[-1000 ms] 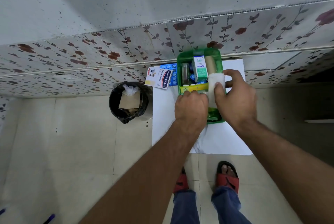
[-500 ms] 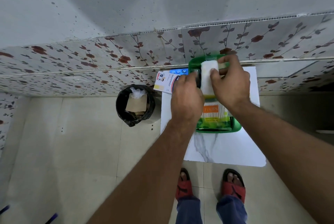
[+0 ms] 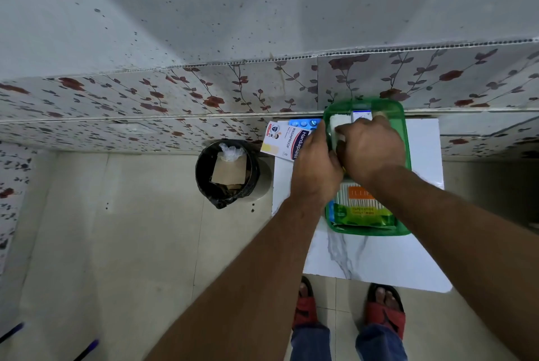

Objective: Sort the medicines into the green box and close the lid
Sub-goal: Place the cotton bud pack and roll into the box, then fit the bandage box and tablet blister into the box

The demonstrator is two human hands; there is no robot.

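Head view: a translucent green box sits right of centre in the frame on a white, marble-veined counter, its far end close against a wall papered with red flowers and grey leaves. The box is open, with rounded corners and a raised rim. Its near end holds a clear pack of cotton swabs with an orange label, lying above a green packet with yellow print. At the far end a white-and-blue carton shows beside the hands.

Both of the person's hands meet over the middle of the box. The right hand is curled around a white roll, apparently a bandage, fingers wrapped over its near end. The left hand presses in against the roll's left side, over the left wall of the box; whether it truly grips the roll cannot be told.

Outside the box, just left of it, a Hansaplast "Washproof" plaster pack lies at an angle on the counter's far left corner, partly under the left hand, with a blue blister strip of tablets just beyond it. On the tiled floor at centre frame stands a round bin lined with a black bag and holding brown cardboard. Red sandals and blue trouser legs show at the bottom edge.
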